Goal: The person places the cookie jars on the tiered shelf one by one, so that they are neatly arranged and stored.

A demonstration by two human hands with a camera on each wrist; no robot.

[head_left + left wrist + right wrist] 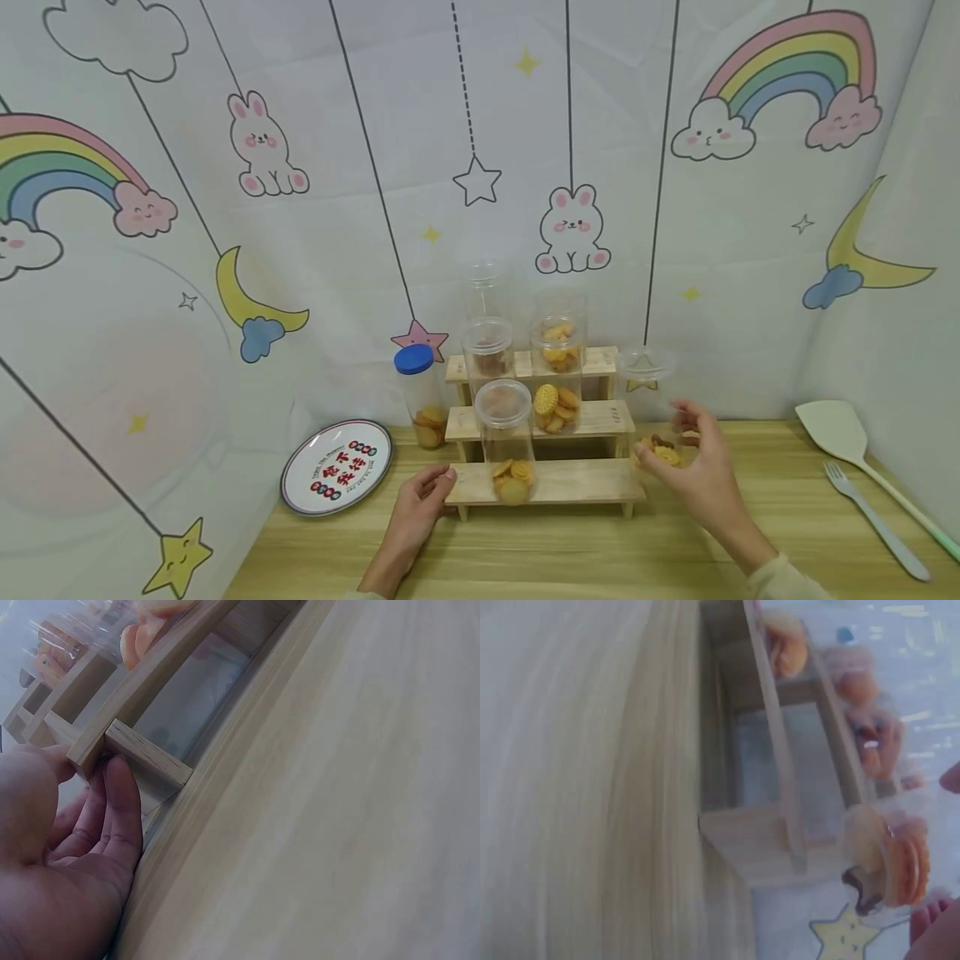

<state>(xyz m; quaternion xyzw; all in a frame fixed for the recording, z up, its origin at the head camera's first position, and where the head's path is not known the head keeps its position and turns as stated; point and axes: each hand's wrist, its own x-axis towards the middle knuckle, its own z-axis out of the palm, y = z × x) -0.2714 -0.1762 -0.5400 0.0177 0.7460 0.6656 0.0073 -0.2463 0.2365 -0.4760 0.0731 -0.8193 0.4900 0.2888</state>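
My right hand point(701, 467) holds a clear plastic jar point(647, 367) beside the right end of the wooden stepped rack point(577, 482). Yellow and dark brown cookies point(907, 862) lie in the bottom of this jar. At the rack's other end, my left hand point(418, 508) pinches the corner of the lowest step point(94, 750), thumb above and fingers curled beneath. A clear jar of round cookies point(513, 481) stands on that lowest step. Behind it, more clear jars stand on the upper steps, among them one with yellow cookies point(555, 408).
A blue-lidded jar point(420, 400) stands left of the rack. Near it, a white plate point(337, 467) with red lettering leans against the patterned cloth backdrop point(345, 250). To the right lie a fork point(873, 517) and a pale spatula point(843, 429) on the wooden table point(555, 558).
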